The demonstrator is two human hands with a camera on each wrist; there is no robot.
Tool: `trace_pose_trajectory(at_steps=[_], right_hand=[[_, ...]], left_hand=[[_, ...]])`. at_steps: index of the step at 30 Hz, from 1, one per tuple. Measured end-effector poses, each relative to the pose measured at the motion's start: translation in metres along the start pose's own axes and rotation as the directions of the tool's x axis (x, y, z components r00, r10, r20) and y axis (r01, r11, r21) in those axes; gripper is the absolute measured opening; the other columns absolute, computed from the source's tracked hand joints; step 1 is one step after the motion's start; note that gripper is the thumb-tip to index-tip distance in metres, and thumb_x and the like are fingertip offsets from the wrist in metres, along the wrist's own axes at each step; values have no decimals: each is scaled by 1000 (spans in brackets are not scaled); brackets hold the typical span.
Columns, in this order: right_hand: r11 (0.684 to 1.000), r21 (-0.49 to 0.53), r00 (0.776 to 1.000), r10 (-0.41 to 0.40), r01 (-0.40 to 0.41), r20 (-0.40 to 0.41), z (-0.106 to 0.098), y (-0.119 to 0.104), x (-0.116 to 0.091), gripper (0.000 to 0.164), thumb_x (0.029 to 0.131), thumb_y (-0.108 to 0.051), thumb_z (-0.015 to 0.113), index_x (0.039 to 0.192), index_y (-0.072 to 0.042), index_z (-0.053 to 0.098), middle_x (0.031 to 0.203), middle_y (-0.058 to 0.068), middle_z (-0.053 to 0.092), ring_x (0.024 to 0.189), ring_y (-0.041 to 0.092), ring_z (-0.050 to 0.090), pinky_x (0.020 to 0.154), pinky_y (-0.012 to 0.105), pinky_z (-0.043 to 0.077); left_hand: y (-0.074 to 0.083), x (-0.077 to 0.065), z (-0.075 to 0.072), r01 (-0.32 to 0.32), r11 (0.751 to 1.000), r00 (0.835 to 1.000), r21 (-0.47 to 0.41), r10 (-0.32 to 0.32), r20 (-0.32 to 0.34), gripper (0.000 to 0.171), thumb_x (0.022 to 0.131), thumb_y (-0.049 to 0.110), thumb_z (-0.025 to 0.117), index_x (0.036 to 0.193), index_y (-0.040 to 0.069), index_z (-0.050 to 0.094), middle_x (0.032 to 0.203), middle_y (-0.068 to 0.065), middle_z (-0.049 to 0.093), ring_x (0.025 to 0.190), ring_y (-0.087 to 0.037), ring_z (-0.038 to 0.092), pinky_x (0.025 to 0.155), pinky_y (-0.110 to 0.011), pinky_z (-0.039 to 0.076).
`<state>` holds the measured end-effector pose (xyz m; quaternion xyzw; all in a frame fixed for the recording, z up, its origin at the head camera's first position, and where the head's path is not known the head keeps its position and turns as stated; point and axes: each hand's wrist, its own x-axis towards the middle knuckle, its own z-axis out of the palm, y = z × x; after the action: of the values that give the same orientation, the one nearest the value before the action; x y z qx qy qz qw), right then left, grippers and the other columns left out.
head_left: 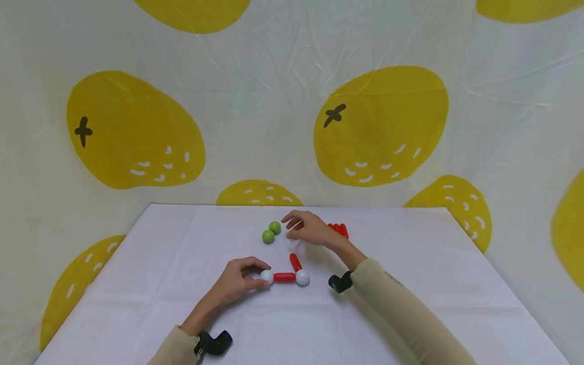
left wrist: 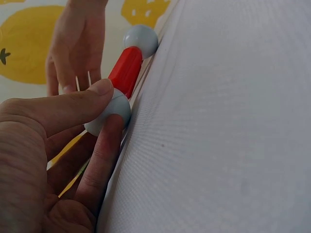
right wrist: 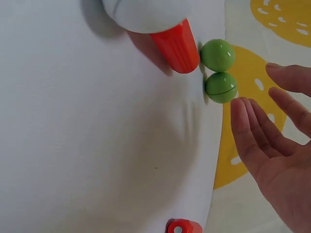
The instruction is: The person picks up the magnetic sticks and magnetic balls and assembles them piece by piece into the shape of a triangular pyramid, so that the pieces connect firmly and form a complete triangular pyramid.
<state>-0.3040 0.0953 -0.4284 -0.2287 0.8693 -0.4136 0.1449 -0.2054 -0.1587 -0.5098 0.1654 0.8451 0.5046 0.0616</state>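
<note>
My left hand [head_left: 239, 278] pinches a white ball [head_left: 266, 276] between thumb and fingers; the left wrist view shows the thumb and a fingertip on that ball [left wrist: 119, 104]. A red rod [head_left: 285, 277] joins it to a second white ball [head_left: 302, 277]. From this second ball another red rod [head_left: 295, 261] points toward the back. My right hand [head_left: 310, 228] hovers above the table behind these pieces, fingers parted and holding nothing. Just left of its fingertips sit two green balls [head_left: 271, 232], touching each other. They show beyond the fingers in the right wrist view too [right wrist: 219, 73].
Several red rods [head_left: 338, 229] lie side by side behind the right wrist, partly hidden by it. A white cloth covers the table [head_left: 410, 304]. At its far edge hangs a pale curtain [head_left: 260, 116] printed with yellow fruit.
</note>
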Motion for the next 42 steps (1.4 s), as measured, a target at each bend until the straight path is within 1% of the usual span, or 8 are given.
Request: trace_pose_trajectory(at_steps=[4, 11, 18, 22, 27, 32, 37, 42], right_hand=[[1000, -3, 1000, -20, 20, -5, 2, 0, 12, 40, 97, -12, 68, 136, -7, 62, 130, 20, 67, 115, 30, 67, 95, 38, 59], [999, -7, 999, 33, -33, 8, 5, 0, 27, 42, 99, -11, 65, 141, -13, 61, 141, 17, 62, 123, 31, 63, 98, 42, 58], [998, -70, 996, 6, 0, 87, 8, 4, 38, 43, 100, -8, 65, 142, -15, 62, 146, 11, 60, 128, 34, 63, 102, 44, 56], [994, -111, 992, -9, 23, 125, 10, 6, 41, 41, 99, -6, 65, 139, -15, 65, 145, 5, 62, 125, 32, 65, 100, 42, 57], [990, -142, 995, -10, 24, 99, 14, 6, 45, 33, 99, -7, 67, 130, -15, 69, 136, 6, 67, 120, 29, 66, 97, 38, 58], [984, -179, 999, 3, 6, 50, 18, 7, 48, 23, 97, -8, 68, 120, -13, 69, 127, 9, 70, 114, 27, 64, 88, 35, 59], [980, -197, 999, 32, -25, 31, 19, 9, 46, 23, 98, -10, 68, 120, -16, 67, 125, 10, 69, 110, 24, 62, 83, 31, 58], [985, -172, 999, 25, -20, 24, 18, 9, 40, 23, 98, -11, 69, 120, -15, 66, 125, 11, 69, 107, 24, 63, 81, 31, 58]], left_hand=[[0, 0, 0, 6, 1000, 1000, -8, -6, 2, 31, 84, 31, 87, 112, 22, 77, 112, 2, 75, 103, -14, 65, 78, -20, 53], [0, -1, 1, 9, 1000, 1000, -9, -9, 2, 32, 84, 31, 87, 113, 21, 76, 113, 2, 75, 103, -15, 65, 78, -20, 54], [0, -1, 1, 6, 1000, 1000, -8, -6, -2, 32, 84, 30, 87, 113, 21, 77, 112, 2, 75, 104, -15, 65, 77, -20, 53], [0, -2, 0, 5, 1000, 1000, -12, -5, -2, 31, 84, 30, 87, 112, 21, 77, 112, 2, 75, 103, -14, 65, 77, -20, 53], [0, -2, 1, 2, 1000, 1000, -19, -2, -1, 31, 84, 30, 87, 112, 21, 77, 111, 2, 75, 103, -14, 65, 76, -20, 53], [1, -2, 1, 6, 1000, 1000, -18, -6, -2, 31, 84, 30, 87, 112, 21, 77, 111, 2, 75, 103, -14, 65, 76, -20, 53], [3, -1, 1, 11, 1000, 1000, -20, -11, -2, 31, 84, 29, 87, 112, 20, 77, 111, 1, 75, 103, -14, 65, 76, -20, 53], [2, -2, 2, 9, 1000, 1000, -27, -10, -4, 30, 84, 27, 87, 112, 19, 77, 111, 0, 75, 102, -15, 64, 75, -20, 53]])
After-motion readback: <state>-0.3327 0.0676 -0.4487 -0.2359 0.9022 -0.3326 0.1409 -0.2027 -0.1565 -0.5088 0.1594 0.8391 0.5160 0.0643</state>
